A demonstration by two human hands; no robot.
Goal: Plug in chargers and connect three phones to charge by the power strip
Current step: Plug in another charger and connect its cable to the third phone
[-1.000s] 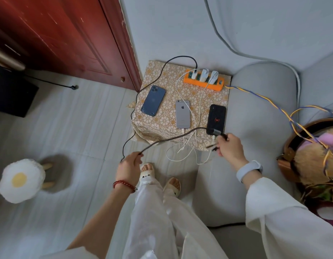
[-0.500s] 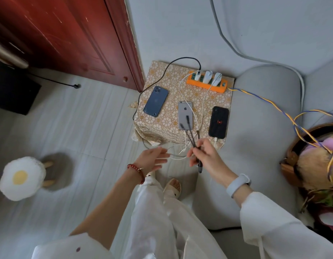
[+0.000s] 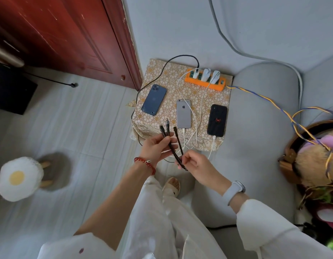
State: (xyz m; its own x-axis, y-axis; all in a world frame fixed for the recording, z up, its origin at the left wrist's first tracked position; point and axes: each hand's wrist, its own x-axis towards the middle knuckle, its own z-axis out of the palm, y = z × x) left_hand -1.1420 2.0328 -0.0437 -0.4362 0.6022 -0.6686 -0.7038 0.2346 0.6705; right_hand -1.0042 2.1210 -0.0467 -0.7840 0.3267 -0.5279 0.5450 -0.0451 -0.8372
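A person seated beside a small patterned table [image 3: 214,98] sorts a black three-headed charging cable [image 3: 177,146]. The left hand [image 3: 158,146] curls round two of its branches while the right hand [image 3: 191,161] pinches the third lower down. The silver phone [image 3: 183,114] and the black phone [image 3: 217,120] already carry white cables from the orange power strip [image 3: 206,83]. The blue phone [image 3: 154,99] lies unconnected, beyond the left hand and up-left of the raised connector tips (three look-alike heads). The likely slip from here is choosing a head that does not fit the blue phone's port, or dragging the black cable across the table and nudging the white leads loose.
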